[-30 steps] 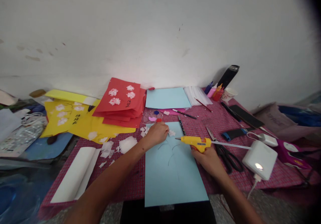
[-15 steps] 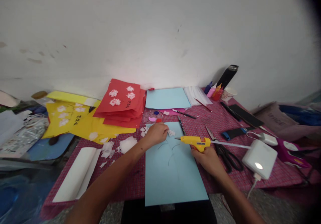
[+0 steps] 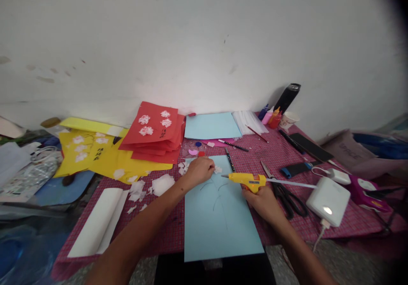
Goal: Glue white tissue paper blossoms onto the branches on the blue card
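Speckled floor [image 3: 346, 255] below near edge; red checked tablecloth [image 3: 172, 234]; blue sheet [image 3: 223, 242] near middle; pale wall [image 3: 204, 42] far. Right hand [image 3: 263, 202] curled round yellow glue gun [image 3: 247, 179], right of centre, nozzle leftward over sheet. Left hand [image 3: 200, 170] farther, fingers bunched beside white paper tuft [image 3: 218, 169]; cannot tell if pinching.

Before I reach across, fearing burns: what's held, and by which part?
Right hand holds the glue gun by its handle; whether the left hand pinches the white paper is unclear.
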The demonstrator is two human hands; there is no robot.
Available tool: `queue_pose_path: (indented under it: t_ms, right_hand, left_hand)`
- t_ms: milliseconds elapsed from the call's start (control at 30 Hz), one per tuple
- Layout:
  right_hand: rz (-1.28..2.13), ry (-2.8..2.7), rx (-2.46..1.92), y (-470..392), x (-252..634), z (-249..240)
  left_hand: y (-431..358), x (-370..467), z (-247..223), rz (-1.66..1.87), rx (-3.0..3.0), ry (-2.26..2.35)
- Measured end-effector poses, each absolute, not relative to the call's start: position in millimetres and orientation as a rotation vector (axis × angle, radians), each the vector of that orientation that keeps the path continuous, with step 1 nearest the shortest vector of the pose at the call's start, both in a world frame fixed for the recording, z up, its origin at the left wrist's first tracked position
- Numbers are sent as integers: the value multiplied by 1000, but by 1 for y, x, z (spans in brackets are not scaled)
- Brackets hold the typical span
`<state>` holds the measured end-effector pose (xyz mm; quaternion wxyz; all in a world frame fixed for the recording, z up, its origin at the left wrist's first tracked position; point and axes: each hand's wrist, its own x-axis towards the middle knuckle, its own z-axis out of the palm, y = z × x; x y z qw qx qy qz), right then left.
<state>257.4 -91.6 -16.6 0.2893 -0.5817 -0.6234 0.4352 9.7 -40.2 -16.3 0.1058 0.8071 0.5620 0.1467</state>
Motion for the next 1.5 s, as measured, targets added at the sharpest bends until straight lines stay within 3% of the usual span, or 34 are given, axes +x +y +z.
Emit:
queue_pose_path:
  t_ms: [200, 333, 433, 667, 933, 1500]
  right_hand:
    - [1122, -1735, -1557, -91, 262, -23]
    - [1143, -1725, -1569, -90, 263, -27]
    - [1145, -1704, -1553, -89, 263, -29]
    - [1096, -1716, -1596, -90, 263, -29]
    - [1094, -1684, -1569, -89, 263, -32]
    - [1117, -1663, -1557, -88, 264, -34]
  left_hand:
    - [-43, -2, 0, 531, 2329, 1627]
    - [-49, -43, 25, 743, 2219, 1651]
    - [-62, -72, 34, 712, 2210, 1690]
    - [-92, -79, 21, 349, 2408, 1557]
    - [-87, -72, 16, 246, 2460, 1595]
    - [-90, -55, 13, 562, 2156, 1782]
